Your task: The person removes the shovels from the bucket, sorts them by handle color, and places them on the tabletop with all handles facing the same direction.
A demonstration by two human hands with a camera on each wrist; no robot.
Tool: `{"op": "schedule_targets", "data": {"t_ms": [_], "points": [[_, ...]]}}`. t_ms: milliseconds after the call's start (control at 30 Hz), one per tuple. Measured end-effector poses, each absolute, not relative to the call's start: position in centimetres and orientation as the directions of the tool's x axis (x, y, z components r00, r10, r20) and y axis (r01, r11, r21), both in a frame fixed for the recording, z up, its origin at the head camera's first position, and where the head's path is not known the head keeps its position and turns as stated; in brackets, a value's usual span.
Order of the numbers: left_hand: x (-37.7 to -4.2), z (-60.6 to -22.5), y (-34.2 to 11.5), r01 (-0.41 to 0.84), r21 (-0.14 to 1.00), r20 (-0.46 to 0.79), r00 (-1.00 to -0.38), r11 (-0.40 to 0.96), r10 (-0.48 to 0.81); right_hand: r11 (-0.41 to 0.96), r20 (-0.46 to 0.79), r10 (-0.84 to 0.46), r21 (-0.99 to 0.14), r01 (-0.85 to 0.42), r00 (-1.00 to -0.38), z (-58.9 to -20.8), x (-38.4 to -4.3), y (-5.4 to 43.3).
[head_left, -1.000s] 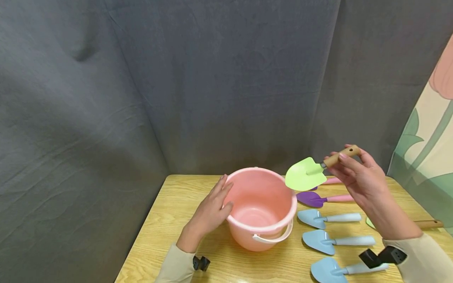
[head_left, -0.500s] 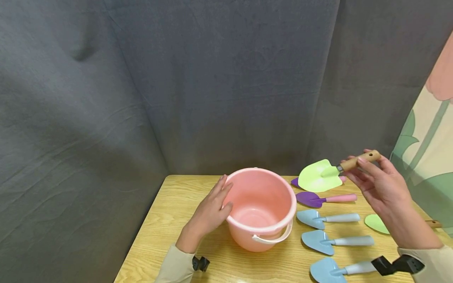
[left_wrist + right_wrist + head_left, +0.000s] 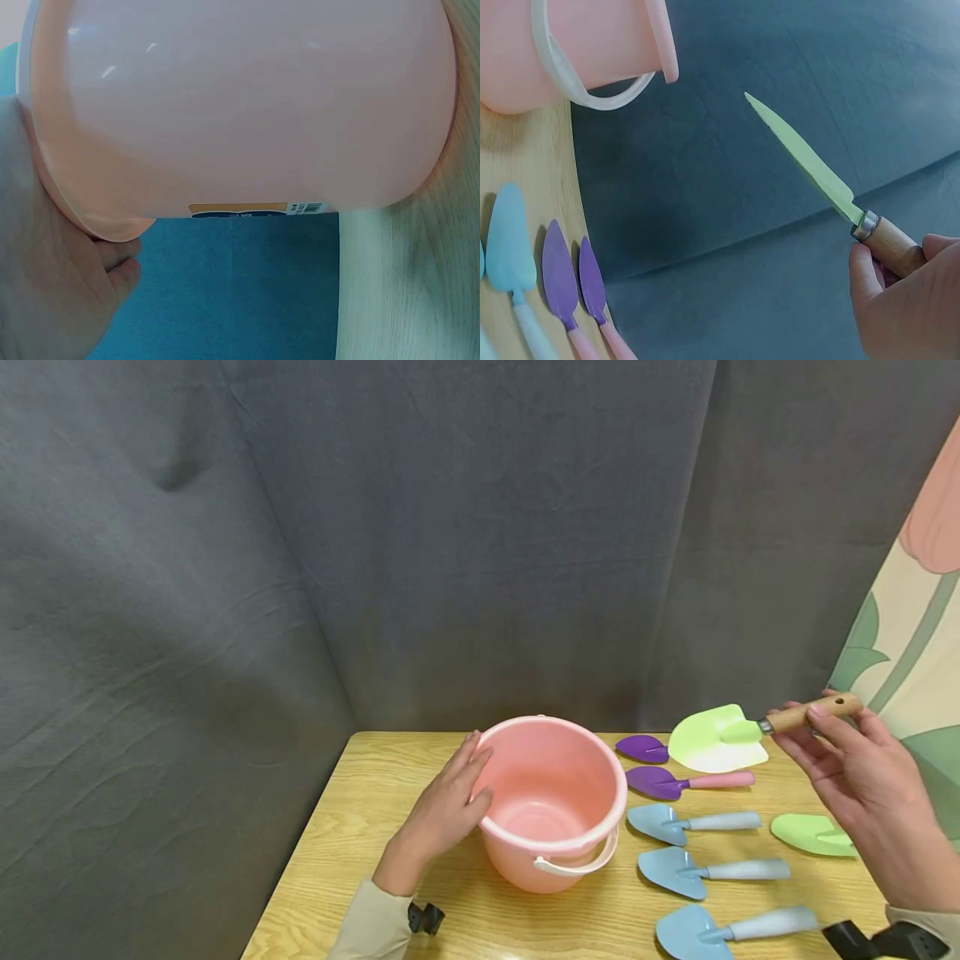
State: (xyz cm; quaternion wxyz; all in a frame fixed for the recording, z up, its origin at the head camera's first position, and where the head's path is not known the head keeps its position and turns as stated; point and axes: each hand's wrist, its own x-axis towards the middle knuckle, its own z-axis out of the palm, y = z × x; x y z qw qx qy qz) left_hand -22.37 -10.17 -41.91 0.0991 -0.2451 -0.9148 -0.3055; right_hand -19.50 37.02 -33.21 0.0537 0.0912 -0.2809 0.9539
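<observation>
My right hand (image 3: 870,768) holds a garden trowel (image 3: 705,739) with a light green blade and wooden handle, raised at the right. The thumb and fingers pinch the handle, and the blade points left. In the right wrist view the trowel blade (image 3: 806,161) appears nearly edge-on. My left hand (image 3: 442,802) grips the left rim of a pink bucket (image 3: 543,868), with the thumb over the inside. The bucket stands upright and nothing lies in it. Its white handle (image 3: 585,867) hangs down at the front right. A label (image 3: 247,210) shows on its side.
Two purple trowels (image 3: 656,782) with pink handles lie right of the bucket, the farther partly hidden by the raised blade. Three light blue trowels (image 3: 675,870) lie nearer. Another green trowel (image 3: 810,833) lies farther right, partly behind my right arm. Grey cloth (image 3: 487,568) hangs behind the wooden table (image 3: 375,793).
My right hand has moved right and slightly down with the green trowel, away from the bucket, uncovering more of the green trowel on the table. My left hand and the bucket stay put.
</observation>
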Motion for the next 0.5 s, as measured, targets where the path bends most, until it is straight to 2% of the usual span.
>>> {"op": "schedule_targets", "data": {"t_ms": [500], "points": [[-22.5, -41.8, -10.3, 0.495, 0.516, 0.318, -0.869, 0.699, 0.38, -0.811, 0.227, 0.108, -0.543, -0.218, -0.968, -34.3, -18.8, 39.4]]}}
